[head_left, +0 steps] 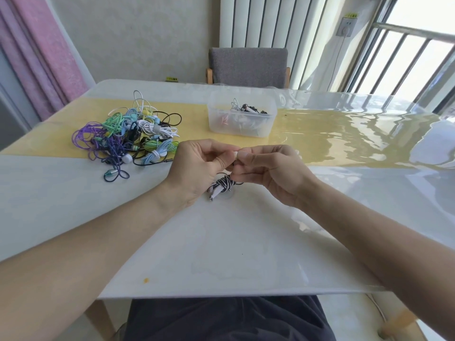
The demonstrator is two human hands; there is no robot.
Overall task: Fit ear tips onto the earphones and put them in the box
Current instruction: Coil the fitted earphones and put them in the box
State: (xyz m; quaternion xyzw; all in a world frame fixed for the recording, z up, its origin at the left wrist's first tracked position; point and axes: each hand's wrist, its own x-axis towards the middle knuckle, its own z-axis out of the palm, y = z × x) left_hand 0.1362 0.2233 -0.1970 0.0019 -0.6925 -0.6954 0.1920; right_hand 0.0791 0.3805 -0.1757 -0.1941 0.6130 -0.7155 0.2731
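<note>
I see glossy white bench (221,242) w/ yellow strip; left hand (197,166) & right hand (268,168) pinch striped earphones (221,187) nr box (241,116); chair (248,66) behind box.

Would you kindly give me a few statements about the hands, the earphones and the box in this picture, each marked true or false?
1. Both hands, left hand and right hand, meet over the table and pinch a small white piece. True.
2. The clear plastic box is empty. False: it already holds some earphones.
3. The pile of coloured earphones lies to the left of the box. True.
4. A black-and-white striped cable bundle hangs below the hands. True.
5. The box has its lid on. False: it is open at the top.
6. The grey chair stands at the near side. False: it stands at the far side.
</note>
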